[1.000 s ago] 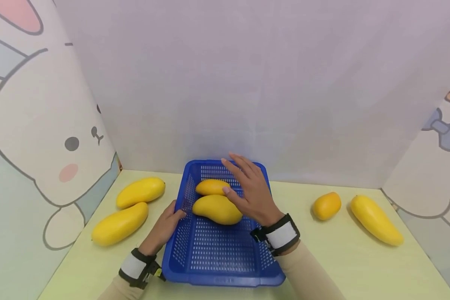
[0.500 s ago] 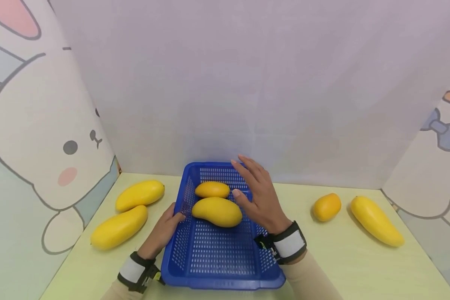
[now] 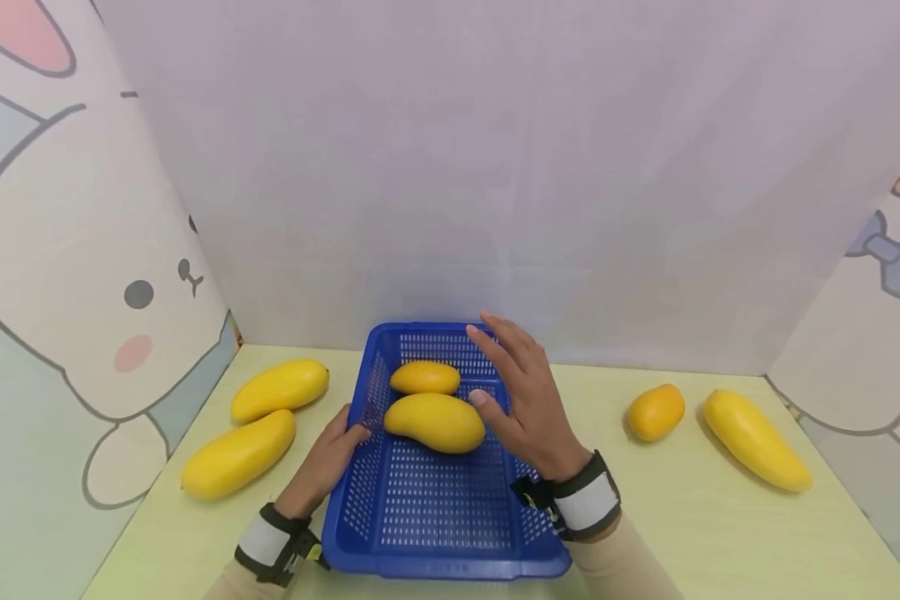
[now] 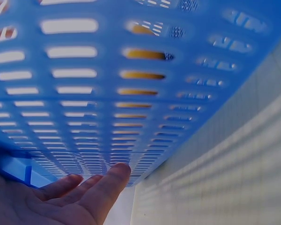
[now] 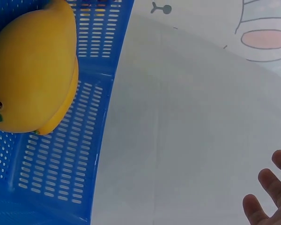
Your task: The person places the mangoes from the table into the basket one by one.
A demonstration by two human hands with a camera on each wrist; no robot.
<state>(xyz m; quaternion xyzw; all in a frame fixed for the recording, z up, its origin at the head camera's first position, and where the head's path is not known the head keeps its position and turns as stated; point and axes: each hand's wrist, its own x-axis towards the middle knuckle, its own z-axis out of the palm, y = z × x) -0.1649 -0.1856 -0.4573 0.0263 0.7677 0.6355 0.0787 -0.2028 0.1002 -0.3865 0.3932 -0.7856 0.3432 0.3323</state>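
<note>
A blue plastic basket (image 3: pixel 446 558) with slotted walls stands in the middle. My left hand (image 3: pixel 328 462) grips its left rim, thumb over the top; the left wrist view shows the fingers (image 4: pixel 105 192) along the outside of the slotted wall. Inside lie two yellow mangoes, a smaller mango (image 3: pixel 425 377) behind a larger mango (image 3: pixel 435 423). My right hand (image 3: pixel 532 400) hovers over the basket's right side with fingers spread and holds nothing. The right wrist view has the larger mango (image 5: pixel 35 70) in the basket, away from that hand's fingertips.
Left of the basket, a mango (image 3: pixel 281 390) lies behind another mango (image 3: pixel 238 455). To the right are a small orange-yellow mango (image 3: pixel 656 412) and a long mango (image 3: pixel 756 440). A pale wall (image 3: pixel 450 167) rises behind the table (image 3: pixel 690 542); printed panels flank both sides.
My right hand has drawn back to the right, away from the mangoes in the basket. The left hand keeps its hold on the rim.
</note>
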